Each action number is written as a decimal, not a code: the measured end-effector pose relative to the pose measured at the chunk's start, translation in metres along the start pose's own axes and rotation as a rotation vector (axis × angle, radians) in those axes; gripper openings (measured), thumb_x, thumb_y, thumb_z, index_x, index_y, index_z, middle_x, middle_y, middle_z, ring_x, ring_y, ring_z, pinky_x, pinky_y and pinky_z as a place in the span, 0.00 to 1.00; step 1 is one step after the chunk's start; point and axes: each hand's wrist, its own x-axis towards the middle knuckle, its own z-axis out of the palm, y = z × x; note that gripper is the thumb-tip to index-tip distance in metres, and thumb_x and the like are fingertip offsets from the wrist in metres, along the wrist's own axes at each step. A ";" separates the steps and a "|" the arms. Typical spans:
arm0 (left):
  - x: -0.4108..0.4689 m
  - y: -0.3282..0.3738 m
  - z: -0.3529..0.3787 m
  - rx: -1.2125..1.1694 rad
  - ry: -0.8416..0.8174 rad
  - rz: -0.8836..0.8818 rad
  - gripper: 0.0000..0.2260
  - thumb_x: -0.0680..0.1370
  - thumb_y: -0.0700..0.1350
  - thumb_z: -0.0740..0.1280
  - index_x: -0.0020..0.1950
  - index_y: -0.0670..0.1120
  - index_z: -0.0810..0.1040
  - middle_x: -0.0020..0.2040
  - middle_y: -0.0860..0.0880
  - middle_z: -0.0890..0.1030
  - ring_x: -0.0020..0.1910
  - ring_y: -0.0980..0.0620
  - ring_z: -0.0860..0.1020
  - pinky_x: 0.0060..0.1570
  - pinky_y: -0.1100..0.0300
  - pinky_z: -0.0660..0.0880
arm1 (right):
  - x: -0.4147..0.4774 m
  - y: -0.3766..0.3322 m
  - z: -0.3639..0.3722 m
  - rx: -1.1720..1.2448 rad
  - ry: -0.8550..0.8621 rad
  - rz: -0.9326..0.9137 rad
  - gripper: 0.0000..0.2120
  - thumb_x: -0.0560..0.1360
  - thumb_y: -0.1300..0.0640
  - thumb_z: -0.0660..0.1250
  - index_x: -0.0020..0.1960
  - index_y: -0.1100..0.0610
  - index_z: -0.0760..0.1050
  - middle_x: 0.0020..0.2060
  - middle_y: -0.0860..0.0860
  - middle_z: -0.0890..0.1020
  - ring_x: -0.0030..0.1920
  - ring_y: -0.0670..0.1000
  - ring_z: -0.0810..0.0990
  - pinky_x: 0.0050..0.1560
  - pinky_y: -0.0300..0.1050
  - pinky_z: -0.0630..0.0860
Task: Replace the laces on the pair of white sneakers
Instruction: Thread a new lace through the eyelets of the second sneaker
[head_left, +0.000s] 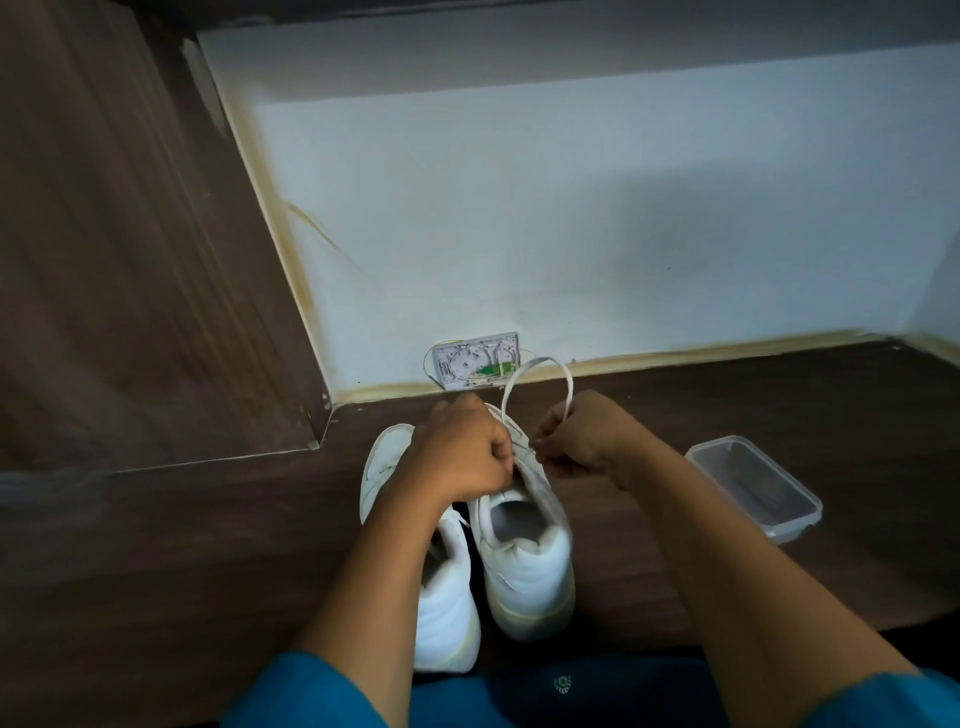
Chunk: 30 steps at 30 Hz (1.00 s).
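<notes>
Two white sneakers stand side by side on the dark wooden floor, heels toward me. The left sneaker (447, 587) lies partly under my left forearm. My left hand (462, 452) is closed over the front of the right sneaker (524, 561), gripping around its eyelets. My right hand (576, 441) pinches a flat white lace (540, 370), which arcs up in a loop above the shoe and runs down into its eyelet area. The toe of the right sneaker is hidden behind my hands.
A clear plastic container (753, 486) sits on the floor to the right of the shoes. A white open wall box (475, 361) with small parts is fixed low on the white wall ahead. A dark wooden panel (130, 260) rises at the left.
</notes>
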 end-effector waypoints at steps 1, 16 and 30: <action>0.001 -0.001 0.002 0.002 -0.001 0.003 0.05 0.64 0.44 0.73 0.33 0.54 0.82 0.47 0.52 0.73 0.53 0.47 0.72 0.53 0.50 0.74 | 0.001 0.000 0.001 -0.039 -0.005 -0.020 0.11 0.74 0.69 0.67 0.34 0.61 0.75 0.29 0.56 0.76 0.27 0.50 0.75 0.33 0.43 0.77; 0.006 -0.009 0.009 -0.138 0.028 -0.016 0.04 0.63 0.44 0.76 0.31 0.50 0.82 0.35 0.50 0.80 0.42 0.49 0.79 0.46 0.53 0.77 | 0.005 0.003 0.007 -0.398 0.050 -0.168 0.04 0.68 0.67 0.70 0.41 0.65 0.82 0.37 0.60 0.84 0.39 0.56 0.84 0.47 0.54 0.82; 0.004 -0.003 0.023 0.026 0.117 -0.136 0.03 0.66 0.47 0.73 0.38 0.51 0.83 0.41 0.48 0.81 0.46 0.45 0.77 0.42 0.58 0.73 | 0.001 0.005 0.004 -0.371 -0.017 -0.201 0.10 0.58 0.67 0.76 0.39 0.65 0.82 0.37 0.60 0.83 0.35 0.52 0.78 0.41 0.49 0.78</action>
